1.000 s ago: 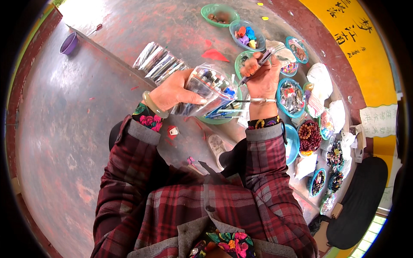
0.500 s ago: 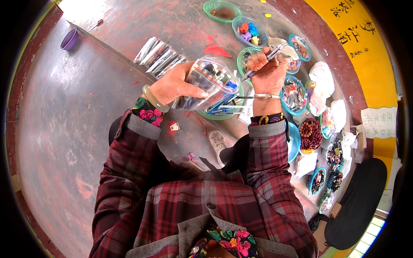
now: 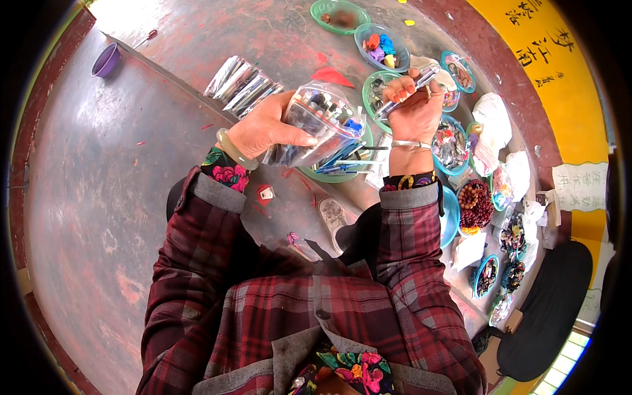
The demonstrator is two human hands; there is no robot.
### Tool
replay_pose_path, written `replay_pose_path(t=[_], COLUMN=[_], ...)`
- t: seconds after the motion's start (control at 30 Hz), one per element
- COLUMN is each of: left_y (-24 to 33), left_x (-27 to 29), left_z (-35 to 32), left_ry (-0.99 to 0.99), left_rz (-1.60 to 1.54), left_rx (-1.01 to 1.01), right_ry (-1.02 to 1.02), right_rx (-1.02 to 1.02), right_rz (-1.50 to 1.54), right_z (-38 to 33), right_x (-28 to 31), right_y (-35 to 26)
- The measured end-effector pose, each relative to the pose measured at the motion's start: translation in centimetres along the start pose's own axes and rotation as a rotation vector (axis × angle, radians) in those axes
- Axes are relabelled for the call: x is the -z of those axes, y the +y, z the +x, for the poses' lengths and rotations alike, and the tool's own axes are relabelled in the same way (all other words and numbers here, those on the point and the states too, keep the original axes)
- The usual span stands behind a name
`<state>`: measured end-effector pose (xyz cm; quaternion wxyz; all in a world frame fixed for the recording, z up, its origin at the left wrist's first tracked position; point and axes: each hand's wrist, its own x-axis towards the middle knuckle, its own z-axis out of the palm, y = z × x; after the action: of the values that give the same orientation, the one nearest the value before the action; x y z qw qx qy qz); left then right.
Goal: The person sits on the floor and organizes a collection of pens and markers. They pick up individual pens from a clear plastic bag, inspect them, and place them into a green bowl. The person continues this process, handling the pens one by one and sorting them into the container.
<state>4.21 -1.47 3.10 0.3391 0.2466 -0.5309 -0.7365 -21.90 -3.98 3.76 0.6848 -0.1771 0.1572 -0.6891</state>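
Observation:
My left hand (image 3: 266,130) is closed round a clear plastic bag (image 3: 309,141) full of pens, its thumb lying across the front. The caps and ends of the pens show at the bag's mouth, which faces away to the right. In my right hand (image 3: 416,108) is a pen (image 3: 409,92) with a clear, silvery barrel, tilted up to the right and held by curled fingers. Just beneath the bag sits a green basin (image 3: 329,176) of loose blue and white pens, partly hidden by the bag.
Bundles of bagged pens (image 3: 240,85) lie on the floor beyond my left hand. Several basins line the right, among them one of coloured pieces (image 3: 382,47) and one of dark red beads (image 3: 475,205). A purple basin (image 3: 106,60) stands far left; a black seat (image 3: 546,313) is at lower right.
My right hand has shifted slightly to the right with the pen, which now tilts a little differently. The left hand and bag have barely moved.

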Motion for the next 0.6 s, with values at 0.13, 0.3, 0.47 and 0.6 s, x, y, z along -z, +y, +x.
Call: replay_pose_path(t=[0.13, 0.3, 0.47, 0.6], left_y=[-0.02, 0.26, 0.24, 0.21], left_x=[0.14, -0.09, 0.03, 0.11], left_z=[0.10, -0.05, -0.02, 0.03], left_ry=[-0.029, -0.037, -0.036, -0.043], left_rz=[0.018, -0.010, -0.005, -0.003], left_rx=[0.009, -0.014, -0.021, -0.016], right_ry=[-0.022, -0.043, 0.077, 0.032], right_rx=[0.022, 0.012, 0.014, -0.008], right_rz=[-0.027, -0.082, -0.173, -0.188], right_z=[0.01, 0.30, 0.58, 0.45], right_x=[-0.44, -0.32, -0.75, -0.68], right_y=[0.03, 0.27, 0.71, 0.76])
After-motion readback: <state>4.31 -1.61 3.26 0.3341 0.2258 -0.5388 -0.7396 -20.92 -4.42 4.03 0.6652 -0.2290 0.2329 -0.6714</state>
